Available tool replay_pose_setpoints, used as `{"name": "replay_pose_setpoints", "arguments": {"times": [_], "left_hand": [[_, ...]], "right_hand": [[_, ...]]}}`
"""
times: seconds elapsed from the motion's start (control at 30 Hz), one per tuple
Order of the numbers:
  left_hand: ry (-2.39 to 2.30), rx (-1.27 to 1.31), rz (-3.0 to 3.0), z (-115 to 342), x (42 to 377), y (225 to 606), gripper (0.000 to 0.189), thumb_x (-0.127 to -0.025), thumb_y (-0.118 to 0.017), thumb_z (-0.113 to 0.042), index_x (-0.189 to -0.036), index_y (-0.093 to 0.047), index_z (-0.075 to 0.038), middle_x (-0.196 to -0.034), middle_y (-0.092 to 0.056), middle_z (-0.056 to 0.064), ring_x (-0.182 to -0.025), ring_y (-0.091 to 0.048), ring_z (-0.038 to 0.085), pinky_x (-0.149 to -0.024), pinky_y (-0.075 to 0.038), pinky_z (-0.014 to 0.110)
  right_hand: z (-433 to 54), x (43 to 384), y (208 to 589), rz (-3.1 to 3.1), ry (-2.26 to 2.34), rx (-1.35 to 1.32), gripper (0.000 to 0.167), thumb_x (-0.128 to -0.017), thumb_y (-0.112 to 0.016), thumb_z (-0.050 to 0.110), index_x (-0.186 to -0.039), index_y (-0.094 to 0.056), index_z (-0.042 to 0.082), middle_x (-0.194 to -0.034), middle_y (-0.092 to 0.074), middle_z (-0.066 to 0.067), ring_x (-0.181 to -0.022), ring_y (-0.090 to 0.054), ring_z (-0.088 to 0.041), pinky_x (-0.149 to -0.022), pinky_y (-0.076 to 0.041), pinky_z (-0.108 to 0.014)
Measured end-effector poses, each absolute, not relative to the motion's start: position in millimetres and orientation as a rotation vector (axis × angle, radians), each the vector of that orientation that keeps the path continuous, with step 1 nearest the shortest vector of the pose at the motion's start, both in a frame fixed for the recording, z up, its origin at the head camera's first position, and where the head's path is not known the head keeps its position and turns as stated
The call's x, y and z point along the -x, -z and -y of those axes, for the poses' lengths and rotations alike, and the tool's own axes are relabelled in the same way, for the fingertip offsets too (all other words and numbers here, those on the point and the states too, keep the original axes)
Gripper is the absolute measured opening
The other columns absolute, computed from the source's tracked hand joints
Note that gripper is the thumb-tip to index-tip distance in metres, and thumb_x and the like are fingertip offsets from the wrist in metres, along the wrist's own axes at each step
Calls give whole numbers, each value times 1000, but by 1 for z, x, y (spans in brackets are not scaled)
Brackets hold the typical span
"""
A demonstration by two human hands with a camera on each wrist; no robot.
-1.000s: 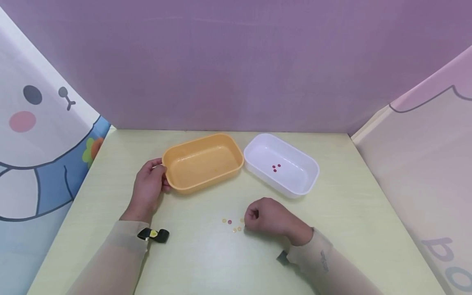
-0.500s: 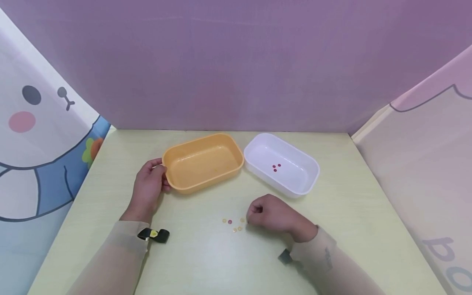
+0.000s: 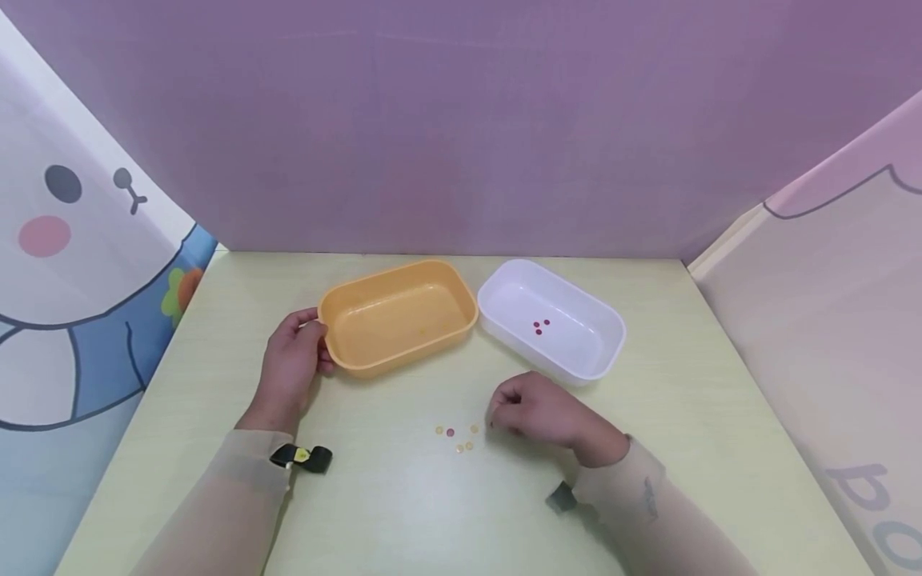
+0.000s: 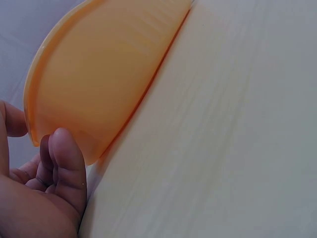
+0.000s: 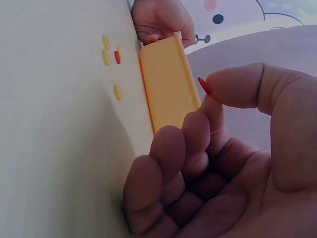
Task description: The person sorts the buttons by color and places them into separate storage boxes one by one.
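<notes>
right grip (image 3: 551, 412): pinching red disc (image 5: 203, 86), white tray (image 3: 576, 344) ahead | left grip (image 3: 290, 360): holding orange tray (image 3: 392, 318) | likely carry step | next likely needs steady pinch

Beige sleeves (image 3: 226, 496), black strap (image 3: 318, 460), yellow tag (image 3: 302, 455)

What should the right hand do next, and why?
Probably carry the red disc, pinched between the right hand's thumb and forefinger, to the white tray: three similar red discs already lie there, and I see no yellow ones among them.
</notes>
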State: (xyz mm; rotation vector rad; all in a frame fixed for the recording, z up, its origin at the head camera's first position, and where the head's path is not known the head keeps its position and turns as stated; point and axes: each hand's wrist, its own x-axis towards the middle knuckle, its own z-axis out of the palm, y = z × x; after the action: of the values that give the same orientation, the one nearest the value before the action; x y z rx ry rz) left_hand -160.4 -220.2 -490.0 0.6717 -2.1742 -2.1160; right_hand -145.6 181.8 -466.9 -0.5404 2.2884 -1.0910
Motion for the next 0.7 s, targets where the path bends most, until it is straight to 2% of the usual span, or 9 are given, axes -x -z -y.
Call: {"name": "replay_pose_setpoints", "arguments": {"times": [0.2,0.43,0.7], "left_hand": [[2120,-669,2168,220,161,491,46,-115,-51,-24,-160,-52,-13,-104,-66,7,-75,-65,12,-63,-64,26],[2124,-660,2158,220,160,491,45,-115,-51,-24,-158,-53,-13,-102,-65,7,-74,-65,12,-62,-64,26],[2101,-652,2186,220,161,492,46,-115,-51,-27,-160,-52,-15,-106,-66,8,-76,-66,13,-65,-65,26]], "right_hand": [[-186,150,458,-2281,1166,517,13,-91,-67,12,-87,-78,17,-71,-63,4,-63,-51,-14,-56,-43,-23],[-191,157,448,-2262,1260,494,10,-92,-68,9,-87,-76,11,-82,-72,0,-75,-65,-19,-72,-60,-30],[-193,162,432,-2242,1324,464,7,-93,-69,8,-87,-73,6,-88,-72,-3,-79,-69,-25,-80,-65,-37]]}}
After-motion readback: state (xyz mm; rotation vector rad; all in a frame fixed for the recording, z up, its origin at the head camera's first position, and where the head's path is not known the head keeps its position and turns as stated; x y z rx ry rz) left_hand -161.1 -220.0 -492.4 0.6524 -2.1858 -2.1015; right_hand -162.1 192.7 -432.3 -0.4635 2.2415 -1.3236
